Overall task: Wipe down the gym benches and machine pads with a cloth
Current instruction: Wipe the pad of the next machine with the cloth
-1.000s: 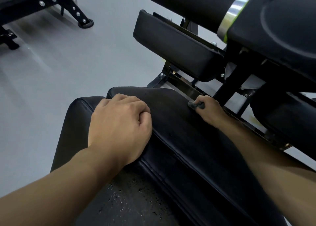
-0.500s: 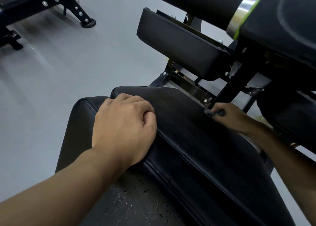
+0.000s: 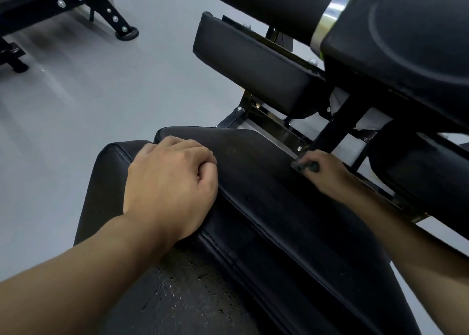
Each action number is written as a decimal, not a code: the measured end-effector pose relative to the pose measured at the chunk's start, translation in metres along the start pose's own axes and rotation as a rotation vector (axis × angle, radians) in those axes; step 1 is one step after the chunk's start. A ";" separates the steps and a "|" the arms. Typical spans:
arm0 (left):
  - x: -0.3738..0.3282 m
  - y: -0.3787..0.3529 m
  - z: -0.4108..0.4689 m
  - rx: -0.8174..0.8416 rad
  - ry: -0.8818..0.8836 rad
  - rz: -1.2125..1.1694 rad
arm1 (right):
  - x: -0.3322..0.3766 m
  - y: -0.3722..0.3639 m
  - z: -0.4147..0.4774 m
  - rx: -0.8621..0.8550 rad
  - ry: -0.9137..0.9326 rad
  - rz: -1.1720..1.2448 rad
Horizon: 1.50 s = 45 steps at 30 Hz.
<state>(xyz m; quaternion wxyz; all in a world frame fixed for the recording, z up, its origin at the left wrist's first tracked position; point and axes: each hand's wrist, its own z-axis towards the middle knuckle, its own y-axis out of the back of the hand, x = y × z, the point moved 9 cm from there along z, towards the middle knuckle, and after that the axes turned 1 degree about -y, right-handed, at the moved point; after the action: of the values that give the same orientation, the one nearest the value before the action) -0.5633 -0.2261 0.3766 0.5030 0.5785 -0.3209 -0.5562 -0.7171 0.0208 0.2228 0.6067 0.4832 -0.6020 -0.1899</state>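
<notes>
A long black bench pad [image 3: 266,197] runs from the centre down to the lower right, overlapping a second black pad [image 3: 109,177] to its left. My left hand [image 3: 170,182] rests on the seam between the two as a closed fist, with nothing visible in it. My right hand [image 3: 327,173] is at the pad's far right edge, beside the metal frame. Its fingers pinch a small dark grey cloth [image 3: 303,166] against that edge. Most of the cloth is hidden inside the hand.
A tilted black pad [image 3: 253,65] on the machine's steel frame [image 3: 276,129] sits above. A thick black roller [image 3: 266,2] and a large black housing [image 3: 406,42] overhang the top right. Another bench's frame [image 3: 50,2] stands top left on grey floor [image 3: 101,93].
My right hand with the cloth slid to the right along the pad's edge, then came back a little to the left. The left fist has stayed in place.
</notes>
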 end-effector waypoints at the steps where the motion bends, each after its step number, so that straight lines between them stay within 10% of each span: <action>1: 0.000 0.000 0.000 0.003 0.001 0.001 | 0.003 -0.003 0.007 -0.023 -0.021 0.011; 45: 0.001 0.002 0.000 -0.023 0.010 -0.006 | 0.073 0.000 -0.027 0.064 0.134 0.374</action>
<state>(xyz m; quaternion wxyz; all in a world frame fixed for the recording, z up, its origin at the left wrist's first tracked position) -0.5631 -0.2280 0.3780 0.5096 0.5763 -0.3101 -0.5586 -0.6774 -0.0284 0.2677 0.6544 0.3934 -0.6453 -0.0224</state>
